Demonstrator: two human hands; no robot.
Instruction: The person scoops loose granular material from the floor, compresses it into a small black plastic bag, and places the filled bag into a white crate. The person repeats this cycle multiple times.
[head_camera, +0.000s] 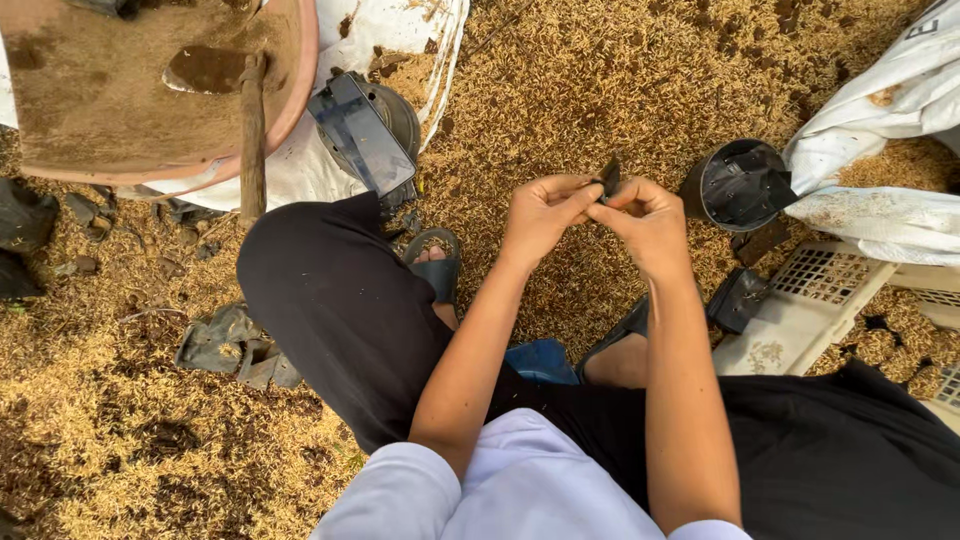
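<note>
My left hand (540, 212) and my right hand (650, 218) meet in front of me over husk-covered ground. Both pinch one small folded black plastic bag (609, 178) between thumbs and fingertips; only its top corner shows above the fingers. An opened black plastic bag (738, 186) stands upright on the ground just right of my right hand. Another flat black bag (738, 298) lies below it beside my right forearm.
A pink basin (300, 70) of brown soil with a wooden-handled trowel (252, 130) sits at top left. White sacks (880, 150) lie at right over a pale plastic crate (810, 300). A dark phone-like object (362, 132) lies near the basin. Crumpled black bags (230, 345) lie at left.
</note>
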